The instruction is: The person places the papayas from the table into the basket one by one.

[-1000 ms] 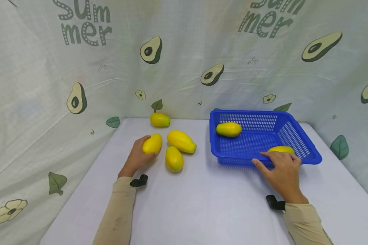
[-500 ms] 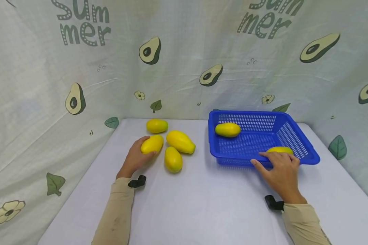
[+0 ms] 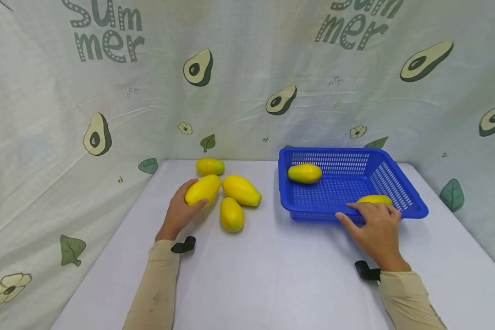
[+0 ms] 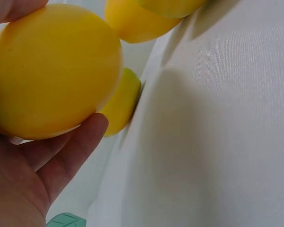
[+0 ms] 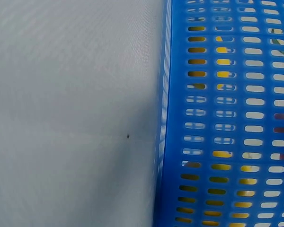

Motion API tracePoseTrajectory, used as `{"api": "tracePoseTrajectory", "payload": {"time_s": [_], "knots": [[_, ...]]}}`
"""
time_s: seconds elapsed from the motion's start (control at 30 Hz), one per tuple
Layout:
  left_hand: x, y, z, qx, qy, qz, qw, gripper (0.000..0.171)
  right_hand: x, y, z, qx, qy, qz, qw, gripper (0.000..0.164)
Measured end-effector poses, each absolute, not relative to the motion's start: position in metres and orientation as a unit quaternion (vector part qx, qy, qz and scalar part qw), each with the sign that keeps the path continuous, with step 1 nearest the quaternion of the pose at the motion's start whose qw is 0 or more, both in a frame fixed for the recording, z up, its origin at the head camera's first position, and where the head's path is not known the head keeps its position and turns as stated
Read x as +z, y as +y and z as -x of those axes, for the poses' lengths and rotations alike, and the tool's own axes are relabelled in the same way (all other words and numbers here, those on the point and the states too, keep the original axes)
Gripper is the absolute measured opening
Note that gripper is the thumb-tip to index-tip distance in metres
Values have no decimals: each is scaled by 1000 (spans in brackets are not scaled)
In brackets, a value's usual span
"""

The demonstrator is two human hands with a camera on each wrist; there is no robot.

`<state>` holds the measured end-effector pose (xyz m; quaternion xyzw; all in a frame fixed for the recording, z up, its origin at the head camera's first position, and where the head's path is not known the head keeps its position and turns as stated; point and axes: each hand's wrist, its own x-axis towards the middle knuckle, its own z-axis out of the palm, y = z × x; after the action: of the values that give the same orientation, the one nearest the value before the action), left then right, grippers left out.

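Note:
In the head view my left hand grips a yellow papaya, thumb on its near side. In the left wrist view this papaya is off the white cloth, casting a shadow below. Beside it lie a large papaya with a green tip, a smaller papaya nearer me, and a papaya at the back. My right hand lies over the near rim of a blue basket, close to a papaya inside. The wall hides its fingertips. Another papaya lies in the basket's back left.
White cloth covers the table. A printed curtain rises behind it and along both sides. The basket stands near the table's back right, its slotted wall filling half the right wrist view.
The papaya in my left hand has been raised and tilted. Behind it, the back papaya has shifted slightly toward me. My right hand and the basket stay in place; the head view drifts slightly.

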<state>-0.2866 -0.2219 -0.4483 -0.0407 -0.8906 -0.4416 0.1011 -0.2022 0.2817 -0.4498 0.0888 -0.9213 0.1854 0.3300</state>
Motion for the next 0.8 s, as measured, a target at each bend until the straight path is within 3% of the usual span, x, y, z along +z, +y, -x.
{"api": "tracePoseTrajectory", "payload": {"time_s": [0.8], "knots": [[-447,-219,287,-478,-871,7,115,76,-452,283,203,188,-920,-91,332,50]]}}
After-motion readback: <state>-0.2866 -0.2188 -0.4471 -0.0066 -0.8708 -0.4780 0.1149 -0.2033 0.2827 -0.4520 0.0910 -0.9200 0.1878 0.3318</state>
